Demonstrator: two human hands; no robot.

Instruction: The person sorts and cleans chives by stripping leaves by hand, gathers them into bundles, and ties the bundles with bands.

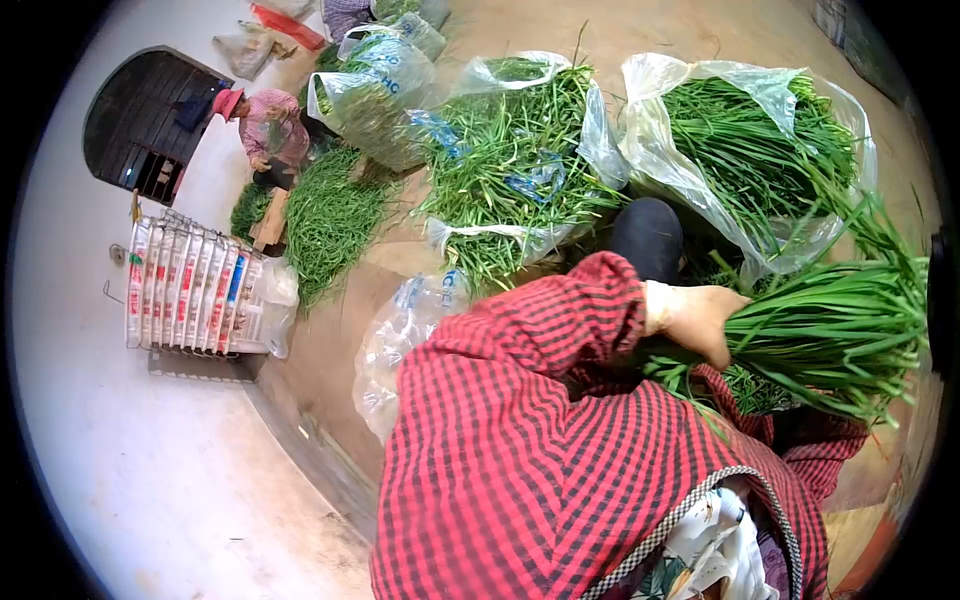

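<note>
My left hand, with a pale band at the wrist, is closed round a thick bunch of green chives. The long leaves fan out to the right of the fist. My right hand is hidden; only part of its red checked sleeve shows below the bunch. More loose chives lie under and beside the held leaves. Just beyond the hand, an open clear plastic bag is filled with chives.
A dark boot stands beside another heap of chives on plastic. Crumpled plastic lies at my left. Farther off, a person in a red hat sits by a chive pile. Stacked white baskets stand near the wall.
</note>
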